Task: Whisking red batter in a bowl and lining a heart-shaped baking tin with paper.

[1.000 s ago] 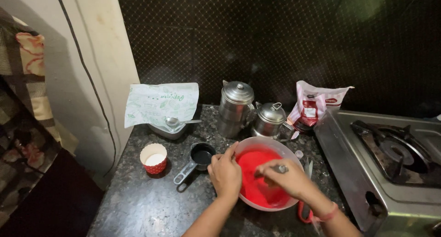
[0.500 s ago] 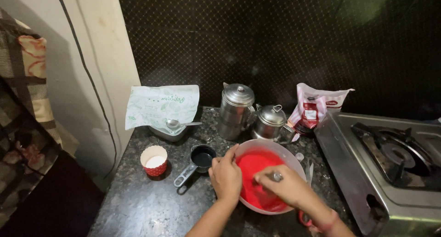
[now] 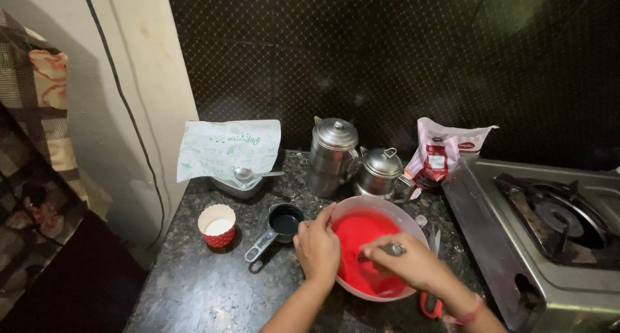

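A white bowl (image 3: 405, 217) of bright red batter (image 3: 356, 238) stands on the dark speckled counter. My left hand (image 3: 318, 248) grips the bowl's left rim. Over the batter, my right hand (image 3: 410, 263) is closed on a metal spoon (image 3: 394, 249) whose lower end dips into the red mix. A red band circles my right wrist.
Left of the bowl lie a black measuring cup (image 3: 284, 220) and a red paper cup (image 3: 218, 224). Behind stand two steel lidded pots (image 3: 333, 155), a pale green pouch with a spoon (image 3: 229, 149) and a red-and-white packet (image 3: 444, 153). A gas stove (image 3: 549, 229) fills the right. Red-handled scissors (image 3: 430, 288) lie beside the bowl.
My right hand has shifted with the spoon from the bowl's right toward its front middle. The left hand stays on the rim. The view has tilted slightly.
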